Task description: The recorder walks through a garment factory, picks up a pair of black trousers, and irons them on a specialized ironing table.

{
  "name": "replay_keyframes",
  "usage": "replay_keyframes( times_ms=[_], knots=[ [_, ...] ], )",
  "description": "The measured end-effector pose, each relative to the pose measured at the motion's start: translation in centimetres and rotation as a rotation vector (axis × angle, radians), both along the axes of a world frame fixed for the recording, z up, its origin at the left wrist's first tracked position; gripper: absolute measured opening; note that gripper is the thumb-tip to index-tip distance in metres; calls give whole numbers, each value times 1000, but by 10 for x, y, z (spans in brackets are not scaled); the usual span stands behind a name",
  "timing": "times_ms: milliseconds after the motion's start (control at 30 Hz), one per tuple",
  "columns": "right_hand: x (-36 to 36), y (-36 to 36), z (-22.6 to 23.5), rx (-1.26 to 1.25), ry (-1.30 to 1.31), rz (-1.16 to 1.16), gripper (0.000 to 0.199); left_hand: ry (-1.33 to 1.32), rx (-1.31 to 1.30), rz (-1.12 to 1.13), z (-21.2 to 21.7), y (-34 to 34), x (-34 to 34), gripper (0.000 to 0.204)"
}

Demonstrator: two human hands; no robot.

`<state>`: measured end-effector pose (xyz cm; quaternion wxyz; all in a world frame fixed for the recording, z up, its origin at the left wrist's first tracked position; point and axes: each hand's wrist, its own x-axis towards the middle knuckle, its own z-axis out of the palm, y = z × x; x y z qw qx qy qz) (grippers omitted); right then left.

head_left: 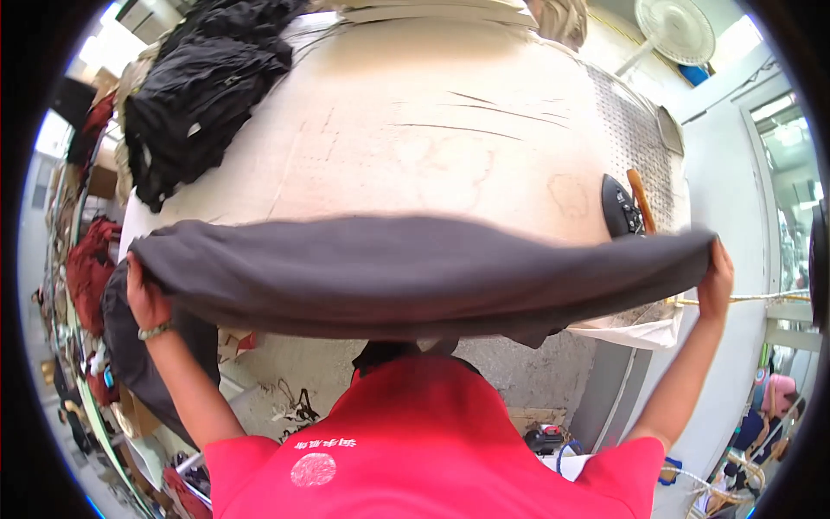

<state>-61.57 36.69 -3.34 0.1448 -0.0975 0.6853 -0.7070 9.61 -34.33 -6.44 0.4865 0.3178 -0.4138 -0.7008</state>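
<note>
A long dark grey cloth garment (415, 268) is stretched sideways between my hands, over the near edge of a pale padded ironing table (346, 138). Its outline is slightly smeared by motion, and I cannot tell which kind of garment it is. My left hand (149, 294) grips one end, and dark cloth (138, 363) hangs below it, perhaps part of the same piece. At the far right end, my right hand (716, 281) is closed on the other edge. Just beyond the garment on the right stands a black iron (618, 208) with a wooden handle (641, 199).
Black garments (203, 99) are heaped at the table's far left. A perforated grey strip (627, 121) runs along its right side. Beyond stands a white fan (674, 30). Racks with dark red cloth (91, 268) line the left; a cord (752, 298) crosses on the right.
</note>
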Motion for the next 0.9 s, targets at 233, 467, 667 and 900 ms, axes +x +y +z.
replay_keyframes(
  times_ms=[233,467,667,900],
  knots=[
    [13,137,33,-104,41,-171,39,118,-214,55,34,67,-14,36],
    [11,89,-6,-124,-51,-214,38,-132,-272,183,24,62,-63,20],
    [-52,-99,-84,36,-166,-36,38,-207,-153,56,-97,-81,-189,28],
    [-134,-198,-236,520,-57,-215,43,-880,1,91,-241,-222,-248,63]
  ],
)
